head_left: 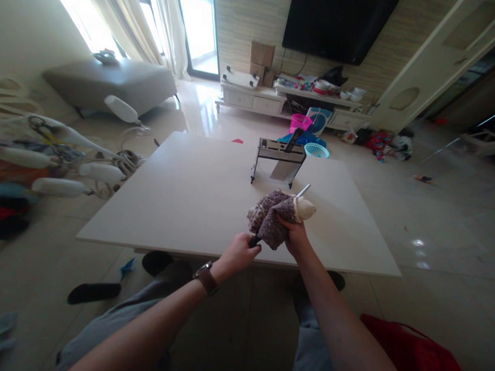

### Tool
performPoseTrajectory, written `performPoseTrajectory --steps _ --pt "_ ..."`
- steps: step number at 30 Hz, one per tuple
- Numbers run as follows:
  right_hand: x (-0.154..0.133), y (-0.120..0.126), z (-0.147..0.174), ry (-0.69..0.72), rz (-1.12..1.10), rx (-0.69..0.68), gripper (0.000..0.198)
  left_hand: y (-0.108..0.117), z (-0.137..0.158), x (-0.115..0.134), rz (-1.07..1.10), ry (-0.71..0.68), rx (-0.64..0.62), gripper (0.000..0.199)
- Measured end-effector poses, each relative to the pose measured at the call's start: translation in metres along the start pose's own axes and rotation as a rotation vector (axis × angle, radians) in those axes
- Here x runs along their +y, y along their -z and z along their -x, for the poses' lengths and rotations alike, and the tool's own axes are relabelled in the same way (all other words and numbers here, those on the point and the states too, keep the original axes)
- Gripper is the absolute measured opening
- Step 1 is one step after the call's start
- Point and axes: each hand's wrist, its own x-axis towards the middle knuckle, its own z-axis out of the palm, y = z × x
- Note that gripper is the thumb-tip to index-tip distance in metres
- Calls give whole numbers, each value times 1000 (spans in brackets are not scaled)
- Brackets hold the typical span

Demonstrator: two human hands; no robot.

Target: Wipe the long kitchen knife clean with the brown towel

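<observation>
My left hand [238, 253] is closed around the black handle of a knife [303, 191], low over the table's near edge. A brown and cream cloth [276, 219] is wrapped about the blade, so most of the metal is hidden and only the silvery tip sticks out at the upper right. Gripping the cloth from the right side, my right hand [297, 239] has its thumb across the fabric. Just beyond the cloth stands a metal-framed knife rack [281, 149] on the white table [199, 187], with one black handle rising from its top.
Chandelier arms with white shades [101, 171] crowd the table's left side. Beyond the far edge are a pink basket [300, 122] and a light-blue basket [316, 150]. A red bag [407, 347] lies at lower right.
</observation>
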Motion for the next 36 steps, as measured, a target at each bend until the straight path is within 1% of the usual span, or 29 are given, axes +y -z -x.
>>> performPoseTrajectory --steps 5,10,13,17,20,22,23,26,28,33,36 --pt "-2 -5 3 -37 -58 27 59 5 -1 3 -10 20 -19 25" --pt "-3 -2 0 -42 -83 17 50 6 -2 6 -59 24 -15 28" --pt "-11 3 -6 -33 -111 41 44 6 -1 7 -107 45 -17 30" --pt "-24 9 -13 -40 -137 52 31 6 2 6 -165 37 -36 31" --pt "-27 12 -15 -71 -146 17 27 7 4 5 -182 47 -50 30" --pt "-25 12 -15 -75 -146 -6 28 7 5 5 -193 43 -47 29" --pt "-24 13 -16 -64 -149 4 31 7 5 5 -197 40 -44 29" --pt "-21 14 -17 2 -163 87 43 7 3 2 -188 54 -38 27" --pt "-20 14 -18 39 -158 113 49 6 1 0 -165 72 -40 26" --pt "-21 14 -18 155 -103 128 51 1 0 -2 -135 73 -55 26" --pt "-22 14 -17 148 -83 104 51 1 3 1 -125 81 -71 27"
